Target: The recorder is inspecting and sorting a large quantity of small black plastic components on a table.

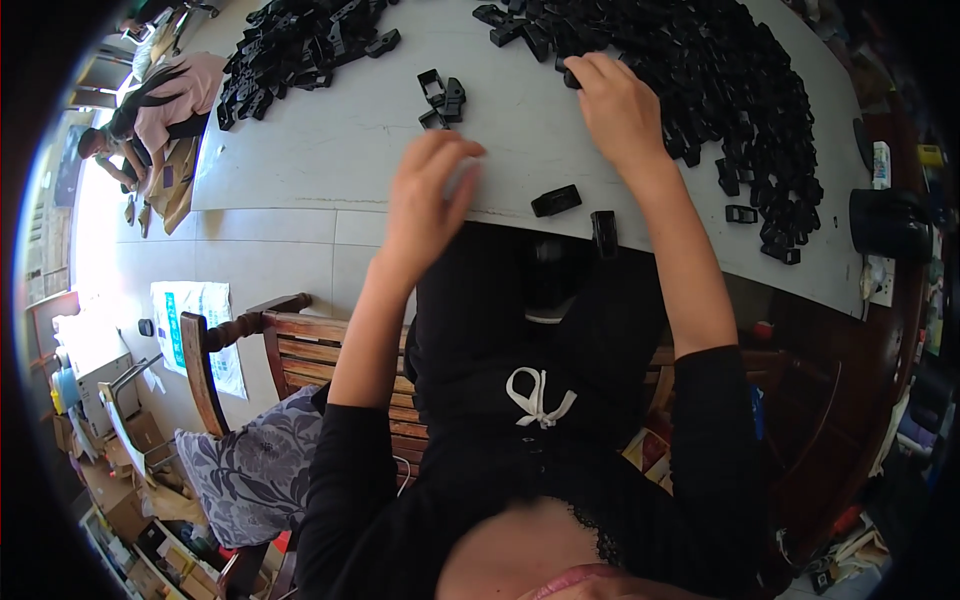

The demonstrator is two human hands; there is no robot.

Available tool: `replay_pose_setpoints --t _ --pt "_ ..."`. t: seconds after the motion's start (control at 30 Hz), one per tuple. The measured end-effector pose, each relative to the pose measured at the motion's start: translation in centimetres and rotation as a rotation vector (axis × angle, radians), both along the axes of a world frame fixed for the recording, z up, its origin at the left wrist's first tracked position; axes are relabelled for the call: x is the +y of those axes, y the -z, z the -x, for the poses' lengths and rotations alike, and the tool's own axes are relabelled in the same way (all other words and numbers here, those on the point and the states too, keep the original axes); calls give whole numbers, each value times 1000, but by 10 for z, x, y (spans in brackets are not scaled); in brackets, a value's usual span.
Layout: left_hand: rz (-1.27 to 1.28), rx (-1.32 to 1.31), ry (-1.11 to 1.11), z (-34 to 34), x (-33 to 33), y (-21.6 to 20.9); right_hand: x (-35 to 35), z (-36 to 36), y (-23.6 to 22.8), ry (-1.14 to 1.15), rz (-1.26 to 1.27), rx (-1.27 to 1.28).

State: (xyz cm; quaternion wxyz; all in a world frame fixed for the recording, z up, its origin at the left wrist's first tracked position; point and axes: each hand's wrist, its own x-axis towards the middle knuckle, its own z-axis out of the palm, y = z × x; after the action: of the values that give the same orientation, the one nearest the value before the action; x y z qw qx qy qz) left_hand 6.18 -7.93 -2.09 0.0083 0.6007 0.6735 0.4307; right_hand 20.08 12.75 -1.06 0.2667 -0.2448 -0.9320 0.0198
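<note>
1. Head view, top half of the frame: a wide pale grey table [330, 150] with a curved edge, bent by the lens.
2. Top right: a very big pile of small black plastic pieces [720, 70] spread over the table.
3. Top left: a smaller pile of black pieces [300, 45], well apart from the big one.
4. Between the two piles: a little group of three black pieces [442, 98].
5. Near the table edge, in the middle: one black clip [556, 200] lying flat, and another black clip [604, 232] just beside it, right at the edge.
6. Right hand [622, 105], upper middle: reaching into the edge of the big pile, fingers curled down onto a black piece there; cannot tell if clamped on it.
7. Left hand [428, 195], middle: over the table edge, fingers loosely bent and apart, holding nothing that shows.
8. Far right on the table: a dark round cup [885, 222].
9. Lower left: a wooden chair [290, 350] with a flowery grey cushion [245, 470] on it.
10. Left side: pale floor tiles [270, 260], a white sack [205, 325] lying flat, and cardboard boxes [120, 480] low down.
11. Upper left corner: another person in a pink top [165, 100], bent over near the table end.
</note>
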Motion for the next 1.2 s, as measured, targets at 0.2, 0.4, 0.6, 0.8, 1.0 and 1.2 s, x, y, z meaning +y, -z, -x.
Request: replay_pose_setpoints --t 0.2,0.4,0.6,0.8,1.0,1.2 --pt "179 449 -154 34 2 -14 -14 -9 7 -75 148 14" --pt "222 51 14 32 10 -11 -44 -31 10 -96 1146 534" --pt "177 49 32 3 30 -18 -43 -35 22 -132 1316 632" --pt "382 170 16 -4 47 -19 -46 -37 23 -144 1344 713" --pt "235 -363 190 -9 52 0 -53 -37 21 -298 1158 728" --pt "108 -76 118 -10 53 23 -56 -25 20 -342 334 408"
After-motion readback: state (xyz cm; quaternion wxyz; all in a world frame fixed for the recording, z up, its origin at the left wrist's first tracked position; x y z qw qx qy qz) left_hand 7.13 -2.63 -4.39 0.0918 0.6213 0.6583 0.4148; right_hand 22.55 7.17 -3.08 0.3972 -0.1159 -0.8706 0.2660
